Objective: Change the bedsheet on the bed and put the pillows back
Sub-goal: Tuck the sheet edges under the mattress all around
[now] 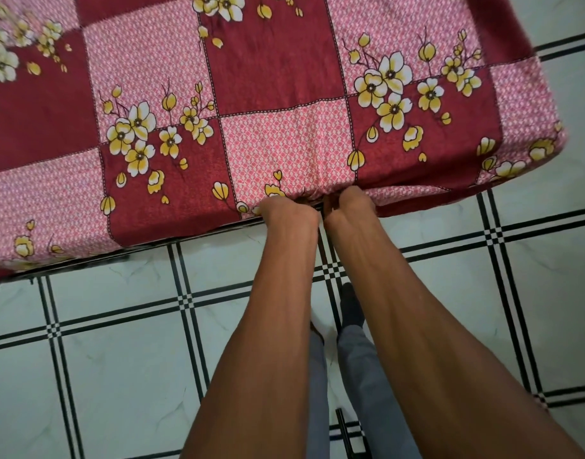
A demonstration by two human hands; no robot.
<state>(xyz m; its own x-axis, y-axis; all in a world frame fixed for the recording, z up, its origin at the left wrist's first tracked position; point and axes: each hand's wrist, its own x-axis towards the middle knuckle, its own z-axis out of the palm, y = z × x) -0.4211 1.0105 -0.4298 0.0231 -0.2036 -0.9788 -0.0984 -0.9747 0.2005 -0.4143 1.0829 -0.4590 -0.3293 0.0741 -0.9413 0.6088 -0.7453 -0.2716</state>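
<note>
A maroon and pink checked bedsheet (278,74) with yellow and white flowers covers the mattress, lying flat across the top and wrapped over the near side. At the near edge my left hand (286,210) and my right hand (352,203) sit side by side, fingers curled under the mattress edge into the sheet's hem. The fingertips are hidden beneath the fabric. The cloth puckers slightly just above both hands. The bed's right corner (549,140) is covered by the sheet. No pillows are in view.
A dark bed frame rail (85,263) shows below the sheet at the left. White floor tiles with black grid lines (119,359) fill the foreground. My legs in grey trousers and a dark sock (350,309) stand close to the bed.
</note>
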